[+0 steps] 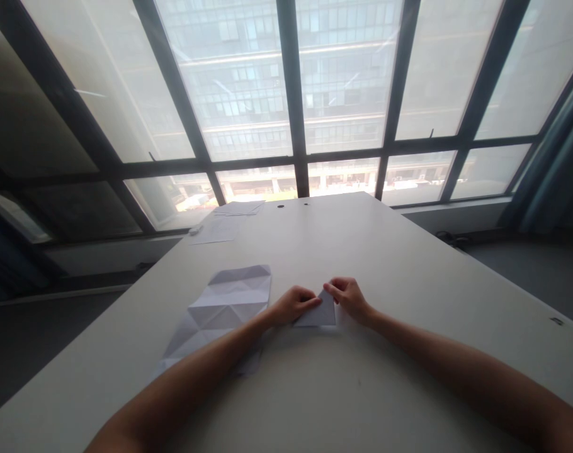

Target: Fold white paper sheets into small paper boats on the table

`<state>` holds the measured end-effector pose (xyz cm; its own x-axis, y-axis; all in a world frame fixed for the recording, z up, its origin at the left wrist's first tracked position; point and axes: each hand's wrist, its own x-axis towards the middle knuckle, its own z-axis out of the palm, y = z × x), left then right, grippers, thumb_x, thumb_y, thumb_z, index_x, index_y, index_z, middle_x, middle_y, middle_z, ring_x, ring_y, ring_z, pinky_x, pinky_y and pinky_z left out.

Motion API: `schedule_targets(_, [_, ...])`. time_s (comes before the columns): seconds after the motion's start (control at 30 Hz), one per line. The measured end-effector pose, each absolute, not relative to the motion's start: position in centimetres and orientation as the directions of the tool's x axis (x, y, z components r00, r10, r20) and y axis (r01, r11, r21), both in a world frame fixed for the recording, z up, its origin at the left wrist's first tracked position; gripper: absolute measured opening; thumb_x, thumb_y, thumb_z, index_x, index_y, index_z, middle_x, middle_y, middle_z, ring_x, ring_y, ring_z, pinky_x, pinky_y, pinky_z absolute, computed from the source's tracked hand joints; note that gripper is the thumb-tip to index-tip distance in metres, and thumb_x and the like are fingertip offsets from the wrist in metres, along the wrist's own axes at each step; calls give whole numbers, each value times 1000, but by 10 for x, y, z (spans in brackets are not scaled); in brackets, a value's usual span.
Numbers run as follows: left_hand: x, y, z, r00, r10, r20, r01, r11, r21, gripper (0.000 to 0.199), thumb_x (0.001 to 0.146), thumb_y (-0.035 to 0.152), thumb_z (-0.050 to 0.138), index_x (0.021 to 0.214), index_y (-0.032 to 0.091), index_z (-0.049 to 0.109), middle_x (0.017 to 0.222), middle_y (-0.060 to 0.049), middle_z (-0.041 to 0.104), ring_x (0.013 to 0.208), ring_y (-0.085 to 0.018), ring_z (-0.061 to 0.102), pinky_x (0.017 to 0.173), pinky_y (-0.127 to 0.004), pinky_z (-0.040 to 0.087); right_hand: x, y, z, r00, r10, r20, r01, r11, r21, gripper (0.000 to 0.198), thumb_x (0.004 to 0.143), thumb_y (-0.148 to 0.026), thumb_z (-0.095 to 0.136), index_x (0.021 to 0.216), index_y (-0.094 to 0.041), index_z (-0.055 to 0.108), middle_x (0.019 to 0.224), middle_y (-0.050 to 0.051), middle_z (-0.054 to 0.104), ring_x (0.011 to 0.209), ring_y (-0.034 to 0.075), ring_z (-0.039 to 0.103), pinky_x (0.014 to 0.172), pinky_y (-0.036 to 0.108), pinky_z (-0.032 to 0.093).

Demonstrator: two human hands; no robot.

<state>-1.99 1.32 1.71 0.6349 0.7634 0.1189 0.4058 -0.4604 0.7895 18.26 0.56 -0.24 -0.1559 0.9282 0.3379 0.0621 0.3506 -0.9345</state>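
Observation:
Between my two hands is a small folded piece of white paper (325,316), just above or on the table. My left hand (295,304) grips its left side, thumb lying over the paper toward the middle. With thumb and fingers my right hand (349,296) pinches the upper right corner. Part of the paper is hidden behind the fingers. To the left, partly under my left forearm, lies a larger sheet of creased paper (239,290) with fold lines across it.
A long white table (352,245) stretches away toward large windows (343,75). At its far left lie several flat papers (215,231) and a small pale object (194,230). A round dark hole (281,206) shows near the far edge. Blue curtains (551,163) hang at the right.

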Motion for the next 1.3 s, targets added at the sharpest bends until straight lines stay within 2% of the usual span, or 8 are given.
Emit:
schedule_targets(0.13, [-18, 16, 17, 614, 779, 127, 395, -442, 805, 56, 86, 61, 52, 58, 13, 55, 54, 4, 33, 54, -8, 28, 48, -21, 21, 184, 8, -4, -109, 935, 339, 57, 346, -936, 44, 82, -49, 63, 53, -18, 51, 48, -4, 43, 47, 10, 37, 45, 24, 26])
schedule_targets(0.27, [-18, 18, 19, 612, 779, 134, 329, -406, 853, 51, 85, 59, 57, 76, 10, 70, 60, 1, 53, 56, -10, 42, 51, -20, 29, 188, 12, -5, -20, 948, 318, -1, 318, -948, 42, 81, -51, 64, 57, -17, 56, 49, -4, 44, 47, 11, 38, 45, 25, 28])
schedule_targets(0.4, [-20, 21, 20, 607, 791, 73, 315, -324, 892, 55, 86, 59, 56, 85, 7, 73, 68, -8, 70, 55, -11, 50, 52, -20, 35, 192, 19, -7, 96, 950, 296, -76, 304, -950, 41, 79, -53, 66, 60, -17, 59, 50, -4, 46, 48, 11, 39, 46, 25, 30])
schedule_targets(0.53, [-19, 22, 19, 565, 823, 52, 308, -269, 913, 54, 87, 58, 55, 90, 7, 74, 73, -12, 74, 55, -13, 58, 51, -20, 37, 195, 25, -10, 171, 943, 286, -110, 307, -945, 40, 78, -53, 67, 66, -15, 68, 57, -1, 56, 54, 12, 45, 51, 26, 35])
schedule_targets(0.73, [-16, 22, 20, 480, 873, 89, 253, -235, 938, 49, 87, 55, 57, 89, 9, 75, 79, -13, 75, 70, -18, 69, 60, -23, 46, 198, 32, -13, 228, 947, 225, -199, 271, -942, 40, 74, -54, 71, 76, -14, 74, 72, 4, 67, 60, 14, 51, 54, 26, 38])
schedule_targets(0.83, [-16, 21, 20, 442, 889, 123, 260, -258, 930, 47, 87, 53, 58, 88, 9, 75, 77, -12, 75, 68, -18, 69, 60, -23, 47, 199, 31, -11, 155, 964, 217, -210, 247, -946, 39, 74, -53, 72, 77, -15, 73, 73, 4, 68, 63, 15, 55, 57, 26, 41])
schedule_targets(1.03, [-16, 19, 19, 419, 887, 193, 258, -319, 912, 44, 89, 49, 58, 91, 9, 76, 75, -12, 76, 65, -18, 68, 60, -24, 48, 202, 24, -5, -233, 956, 179, -150, 146, -978, 39, 67, -47, 80, 83, -12, 75, 78, 7, 72, 66, 18, 61, 60, 29, 45])
schedule_targets(1.3, [-16, 18, 19, 450, 862, 233, 278, -384, 880, 37, 85, 45, 65, 86, 9, 76, 73, -10, 75, 59, -14, 62, 56, -21, 43, 198, 20, -3, -297, 919, 261, -181, 214, -960, 26, 66, -37, 82, 78, -15, 76, 73, 4, 72, 64, 18, 62, 62, 30, 47])
